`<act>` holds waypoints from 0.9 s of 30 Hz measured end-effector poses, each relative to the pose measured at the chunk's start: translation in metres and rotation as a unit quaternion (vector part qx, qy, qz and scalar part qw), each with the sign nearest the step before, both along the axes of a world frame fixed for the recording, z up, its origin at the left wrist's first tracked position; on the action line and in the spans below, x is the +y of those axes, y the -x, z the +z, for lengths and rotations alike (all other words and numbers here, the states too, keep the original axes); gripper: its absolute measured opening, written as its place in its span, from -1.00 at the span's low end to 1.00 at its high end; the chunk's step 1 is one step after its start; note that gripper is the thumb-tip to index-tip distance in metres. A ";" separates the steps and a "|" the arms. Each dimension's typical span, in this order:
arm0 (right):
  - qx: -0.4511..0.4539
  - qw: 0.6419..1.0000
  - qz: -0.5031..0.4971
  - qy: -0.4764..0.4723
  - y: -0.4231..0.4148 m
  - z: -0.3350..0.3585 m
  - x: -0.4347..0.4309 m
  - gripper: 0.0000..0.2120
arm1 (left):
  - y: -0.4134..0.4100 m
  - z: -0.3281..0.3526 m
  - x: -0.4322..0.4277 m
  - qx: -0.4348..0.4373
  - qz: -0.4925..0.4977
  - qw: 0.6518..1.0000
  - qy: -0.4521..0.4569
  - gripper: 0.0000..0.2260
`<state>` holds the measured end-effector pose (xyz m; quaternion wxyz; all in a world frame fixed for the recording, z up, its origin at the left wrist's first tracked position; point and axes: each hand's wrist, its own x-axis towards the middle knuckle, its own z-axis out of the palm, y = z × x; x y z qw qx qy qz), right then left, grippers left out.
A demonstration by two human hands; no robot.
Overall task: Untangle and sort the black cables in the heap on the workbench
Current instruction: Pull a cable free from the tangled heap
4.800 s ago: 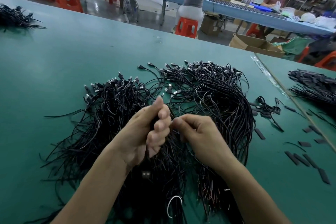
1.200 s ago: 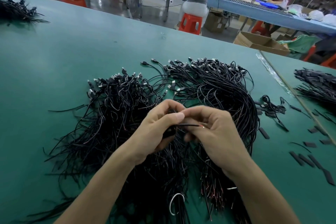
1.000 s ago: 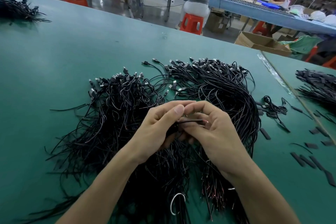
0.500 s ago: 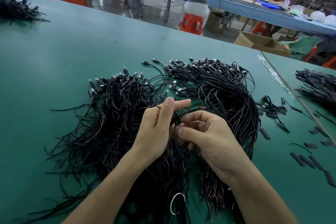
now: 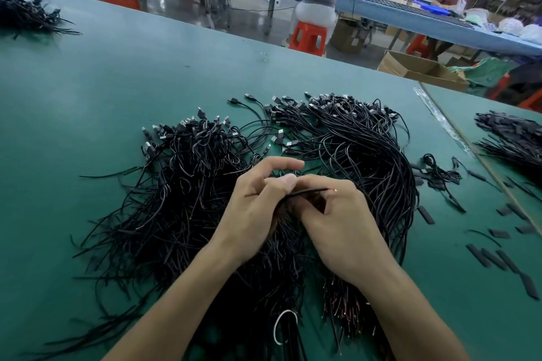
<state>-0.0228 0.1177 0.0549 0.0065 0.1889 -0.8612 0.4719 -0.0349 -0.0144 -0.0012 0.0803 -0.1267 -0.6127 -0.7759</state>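
Since half a second ago our hands have closed together. On the green worktop [image 5: 117,82], from six to one o'clock, sprawls the heap of thin black cables [image 5: 187,184]. Our left hand [image 5: 255,211] and right hand [image 5: 343,228] both pinch one bare-ended black cable [image 5: 308,192] above it. We judge it mid-extraction; next, draw it clear. No writing legible.

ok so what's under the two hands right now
Below the left hand and right hand, which pinch one cable, lies the heap of black cables on the green workbench. The strands directly beneath them are covered.
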 end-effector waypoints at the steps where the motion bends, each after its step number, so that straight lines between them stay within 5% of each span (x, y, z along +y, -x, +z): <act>1: 0.010 1.000 -0.001 -0.016 0.001 0.001 0.000 -0.73 | 0.001 -0.002 0.000 -0.004 0.007 1.000 0.006 -0.72; 6: 0.039 0.996 -0.017 -0.083 0.002 0.000 0.000 -0.78 | 0.001 -0.004 0.004 -0.018 0.051 0.997 0.060 -0.64; 10: 0.075 0.996 -0.040 -0.040 -0.005 -0.005 -0.006 -0.57 | -0.001 0.000 0.008 -0.040 0.043 0.998 -0.001 -0.54; 13: 0.128 0.988 -0.024 -0.077 -0.006 -0.011 -0.007 -0.64 | -0.003 0.005 0.007 -0.110 0.034 0.991 -0.060 -0.50; 17: 0.198 0.964 0.048 -0.172 -0.005 -0.010 -0.005 -0.73 | 0.001 0.008 0.004 -0.235 0.052 0.970 -0.033 -0.40; 23: 0.311 0.898 0.137 -0.280 0.000 -0.008 0.000 -0.74 | 0.001 -0.004 0.000 -0.290 -0.052 0.955 -0.025 -0.52; 27: 0.306 0.901 0.165 -0.259 0.007 -0.008 0.004 -0.82 | 0.001 -0.003 0.002 -0.366 -0.111 0.923 -0.025 -0.45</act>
